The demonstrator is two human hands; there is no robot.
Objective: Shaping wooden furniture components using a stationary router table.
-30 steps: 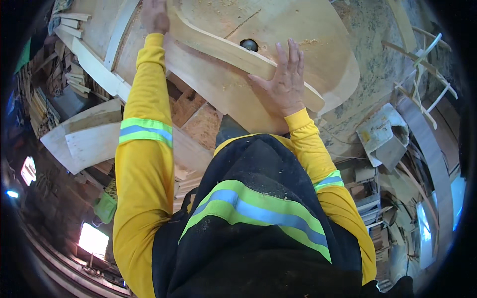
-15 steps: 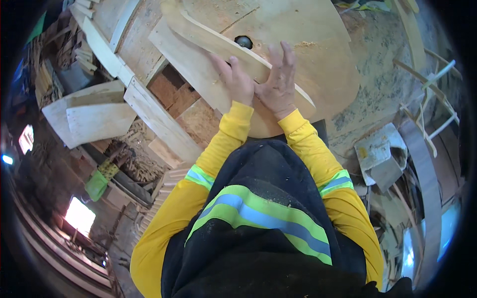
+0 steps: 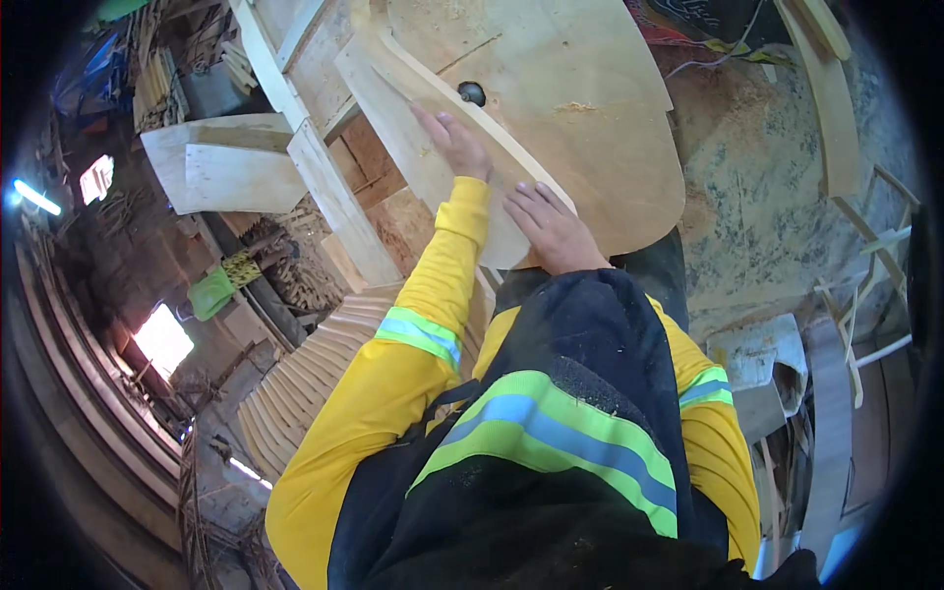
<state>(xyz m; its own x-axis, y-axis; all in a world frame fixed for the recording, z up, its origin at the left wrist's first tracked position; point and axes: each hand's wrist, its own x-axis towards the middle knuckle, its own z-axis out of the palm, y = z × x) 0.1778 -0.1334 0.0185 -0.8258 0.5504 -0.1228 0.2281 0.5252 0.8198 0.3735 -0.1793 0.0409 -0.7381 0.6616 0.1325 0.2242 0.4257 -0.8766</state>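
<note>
A long curved plywood strip (image 3: 418, 128) lies across a rounded plywood table top (image 3: 590, 118). My left hand (image 3: 454, 143) rests flat on the strip's middle, fingers pointing up and left. My right hand (image 3: 551, 228) lies flat on the strip's near end, close to the table's front edge. A small dark round knob (image 3: 472, 93) sticks up from the table just beyond my left hand. Both arms wear yellow sleeves with reflective bands.
A stack of several curved wooden pieces (image 3: 315, 364) sits low on my left. Pale boards (image 3: 226, 167) and a long wooden rail (image 3: 334, 197) lie left of the table. Sawdust covers the floor (image 3: 767, 197) on the right, beside a grey machine part (image 3: 757, 374).
My left hand came in from the far upper left to the strip beside my right hand. Both hands then slid down the strip toward me as the view tilted.
</note>
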